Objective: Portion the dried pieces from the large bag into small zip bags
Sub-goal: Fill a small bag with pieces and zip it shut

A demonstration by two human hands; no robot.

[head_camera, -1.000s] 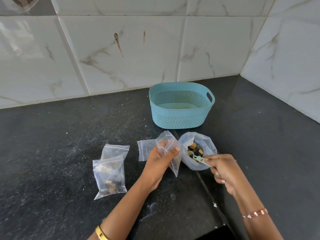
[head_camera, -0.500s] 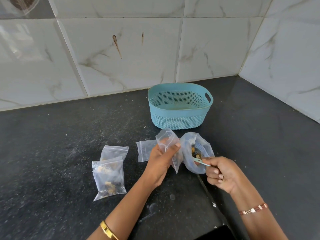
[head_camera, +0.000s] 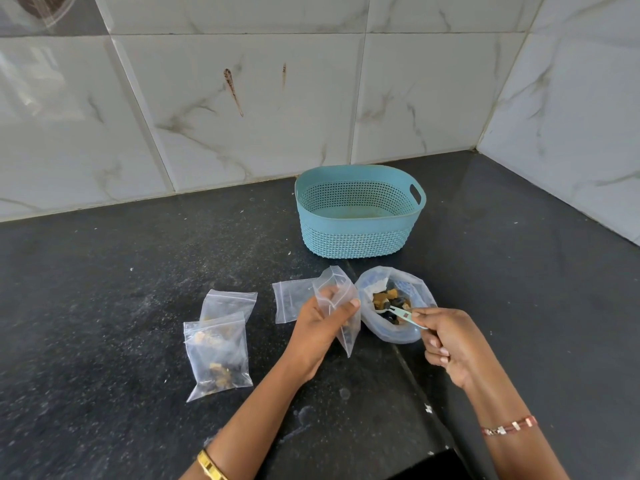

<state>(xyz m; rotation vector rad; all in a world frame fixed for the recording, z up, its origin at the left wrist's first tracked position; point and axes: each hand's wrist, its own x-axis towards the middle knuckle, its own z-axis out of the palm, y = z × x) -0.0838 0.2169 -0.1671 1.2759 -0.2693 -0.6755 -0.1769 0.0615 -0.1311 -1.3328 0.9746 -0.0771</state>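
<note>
The large clear bag lies open on the black counter with brown and dark dried pieces inside. My right hand pinches a small teal scoop whose tip reaches into that bag among the pieces. My left hand grips an upright small zip bag just left of the large bag, thumb and fingers on its mouth. An empty small zip bag lies flat behind my left hand.
Two small zip bags lie at the left: a filled one in front, another partly under it. A teal perforated basket stands behind the bags near the tiled wall. The right wall meets the counter in a corner.
The scoop has stayed in the large bag's mouth, shifting slightly among the pieces. My left hand still holds the small bag upright in the same spot.
</note>
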